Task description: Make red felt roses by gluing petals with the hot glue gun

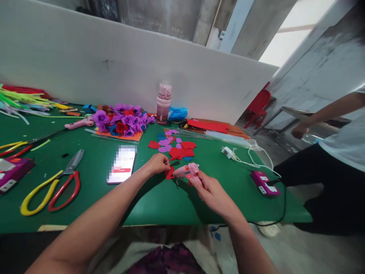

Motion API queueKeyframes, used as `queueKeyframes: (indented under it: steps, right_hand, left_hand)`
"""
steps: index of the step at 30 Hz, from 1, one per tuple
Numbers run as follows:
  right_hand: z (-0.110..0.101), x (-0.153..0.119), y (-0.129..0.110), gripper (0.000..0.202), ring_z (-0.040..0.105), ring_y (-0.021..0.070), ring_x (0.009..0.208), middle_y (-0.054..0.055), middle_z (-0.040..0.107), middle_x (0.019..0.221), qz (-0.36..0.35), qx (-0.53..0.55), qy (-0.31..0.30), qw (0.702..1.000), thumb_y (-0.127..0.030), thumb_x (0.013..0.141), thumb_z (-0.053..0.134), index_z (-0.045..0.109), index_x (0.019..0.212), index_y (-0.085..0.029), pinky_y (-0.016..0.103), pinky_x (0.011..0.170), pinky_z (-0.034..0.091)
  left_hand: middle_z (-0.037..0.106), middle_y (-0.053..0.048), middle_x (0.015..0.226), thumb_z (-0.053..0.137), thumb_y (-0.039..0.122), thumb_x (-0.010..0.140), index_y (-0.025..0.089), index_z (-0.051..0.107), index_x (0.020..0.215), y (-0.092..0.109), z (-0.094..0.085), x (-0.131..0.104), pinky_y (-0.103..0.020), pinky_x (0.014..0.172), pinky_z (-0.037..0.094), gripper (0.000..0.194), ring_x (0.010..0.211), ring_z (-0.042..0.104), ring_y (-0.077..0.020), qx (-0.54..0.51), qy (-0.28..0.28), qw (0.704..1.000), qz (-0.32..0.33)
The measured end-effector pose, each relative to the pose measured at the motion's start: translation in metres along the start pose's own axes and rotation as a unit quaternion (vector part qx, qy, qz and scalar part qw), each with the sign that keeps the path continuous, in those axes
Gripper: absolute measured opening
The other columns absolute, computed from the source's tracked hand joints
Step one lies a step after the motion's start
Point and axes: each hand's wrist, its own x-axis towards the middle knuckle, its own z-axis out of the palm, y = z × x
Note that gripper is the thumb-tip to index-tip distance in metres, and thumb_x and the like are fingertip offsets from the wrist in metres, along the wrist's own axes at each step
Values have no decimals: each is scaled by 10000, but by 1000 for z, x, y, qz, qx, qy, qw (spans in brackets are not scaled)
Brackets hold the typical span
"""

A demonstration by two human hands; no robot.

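My right hand (210, 190) is wrapped round the handle of a pink hot glue gun (186, 171), whose nozzle points left. A small light glows on its body. My left hand (158, 164) is closed in a pinch, with a small red petal-shaped piece (170, 173) at its fingertips, close to the nozzle. What else the fingers hold is too small to make out. Just beyond both hands, larger red pieces (182, 151) lie with several loose purple petals (165, 143) and a few blue pieces (161, 136).
Left of my hands lie a phone (122, 165) and large scissors (70, 167). Purple flowers (128, 120), a pink bottle (164, 104) and a second pink glue gun (80, 123) are farther back. At right are a charger (228, 152), a purple power strip (264, 183) and a standing person (339, 140).
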Motion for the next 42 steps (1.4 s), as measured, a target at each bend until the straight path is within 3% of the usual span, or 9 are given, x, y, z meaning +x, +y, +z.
queueKeyframes:
  steps: [7, 28, 42]
  right_hand:
    - [2, 3, -3, 288, 569, 172, 719, 78, 647, 848, -18, -43, 0, 999, -367, 915, 335, 538, 901, -163, 255, 625, 385]
    - [6, 8, -5, 249, 564, 168, 674, 67, 633, 806, -13, -112, -6, 994, -356, 924, 320, 475, 842, -180, 245, 587, 340]
    - [3, 6, -5, 268, 587, 180, 696, 89, 648, 840, -7, -133, 6, 991, -338, 924, 315, 516, 922, -162, 245, 586, 331]
  left_hand:
    - [562, 17, 528, 610, 213, 593, 140, 639, 572, 1, 1, -1, -222, 509, 314, 81, 560, 496, -116, -4, 6, 1000, -2]
    - [570, 8, 537, 596, 247, 584, 147, 648, 580, -3, 2, 1, -234, 529, 332, 113, 555, 495, -122, -6, 7, 1000, 10]
    - [568, 12, 532, 606, 199, 593, 143, 643, 579, -2, 1, 1, -221, 508, 324, 69, 552, 495, -112, -9, -1, 1000, 2]
